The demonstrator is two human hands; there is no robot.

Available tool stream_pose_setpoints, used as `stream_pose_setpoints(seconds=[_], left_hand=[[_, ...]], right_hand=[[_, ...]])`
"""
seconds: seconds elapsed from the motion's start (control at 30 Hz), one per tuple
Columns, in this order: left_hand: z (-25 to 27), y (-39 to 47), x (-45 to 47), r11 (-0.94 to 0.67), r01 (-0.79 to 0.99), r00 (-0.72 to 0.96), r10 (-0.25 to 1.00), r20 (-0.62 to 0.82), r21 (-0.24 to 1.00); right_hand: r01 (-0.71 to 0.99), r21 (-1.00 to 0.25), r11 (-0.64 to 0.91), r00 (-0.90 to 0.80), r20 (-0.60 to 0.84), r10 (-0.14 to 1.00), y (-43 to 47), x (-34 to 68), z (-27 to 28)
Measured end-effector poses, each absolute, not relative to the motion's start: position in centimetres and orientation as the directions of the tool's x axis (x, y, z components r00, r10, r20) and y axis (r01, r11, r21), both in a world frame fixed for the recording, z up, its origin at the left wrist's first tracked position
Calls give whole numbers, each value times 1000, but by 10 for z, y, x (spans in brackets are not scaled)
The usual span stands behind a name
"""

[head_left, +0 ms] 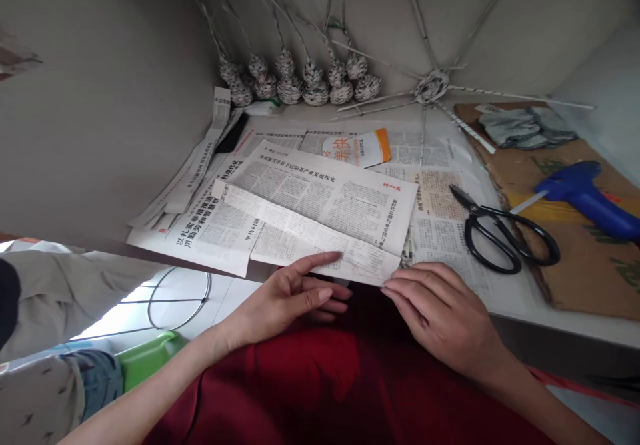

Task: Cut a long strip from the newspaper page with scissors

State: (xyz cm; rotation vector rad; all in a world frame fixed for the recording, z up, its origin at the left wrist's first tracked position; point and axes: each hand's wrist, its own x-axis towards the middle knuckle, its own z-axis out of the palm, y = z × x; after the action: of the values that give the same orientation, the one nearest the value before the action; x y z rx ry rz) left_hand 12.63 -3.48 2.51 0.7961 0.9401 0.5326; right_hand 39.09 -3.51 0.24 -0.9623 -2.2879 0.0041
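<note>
A printed newspaper sheet (315, 198) lies slanted on the worktable in front of me, with a paler band (295, 221) folded along its near side. At the sheet's near right corner, my right hand (443, 311) is closed, thumb and fingers pinching the paper edge. My left hand (295, 291) is beside the near edge with its fingers apart. Its index finger reaches over the paper, while the thumb and other fingers extend in front of the edge. Black-handled scissors (505, 228) rest partly open to the right, on more newspaper.
Several woven paper gourds (315, 85) line the back wall. Right of them leans a woven ring with paper spokes (433, 88). A blue glue gun (590, 195) and a grey cloth (530, 128) lie on cardboard (585, 278). Cut newspaper strips (193, 165) are stacked at left.
</note>
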Motion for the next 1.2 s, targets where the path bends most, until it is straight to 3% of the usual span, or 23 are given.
stream_pose_setpoints(seconds=[0.13, 0.3, 0.53, 0.8, 1.03, 1.13, 1.2], left_hand=[[24, -35, 131, 588, -124, 444, 753, -486, 799], [27, -34, 138, 582, -157, 417, 771, -480, 798], [32, -39, 139, 557, -300, 323, 823, -467, 775], [34, -26, 158, 549, -497, 348, 835, -425, 672], [24, -16, 174, 438, -475, 168, 897, -409, 764], [20, -17, 171, 397, -456, 130, 915, -382, 797], [18, -19, 167, 385, -391, 127, 922, -365, 836]], right_hand=[[692, -158, 704, -545, 525, 654, -29, 388, 9], [724, -100, 683, -607, 377, 699, -21, 382, 13], [667, 13, 745, -697, 366, 617, -14, 385, 13], [499, -107, 860, -683, 562, 466, -18, 374, 11], [452, -377, 809, -529, 616, 583, -41, 380, 15], [564, -354, 746, -455, 621, 638, -40, 400, 19], [708, -244, 663, -421, 607, 674, -32, 422, 22]])
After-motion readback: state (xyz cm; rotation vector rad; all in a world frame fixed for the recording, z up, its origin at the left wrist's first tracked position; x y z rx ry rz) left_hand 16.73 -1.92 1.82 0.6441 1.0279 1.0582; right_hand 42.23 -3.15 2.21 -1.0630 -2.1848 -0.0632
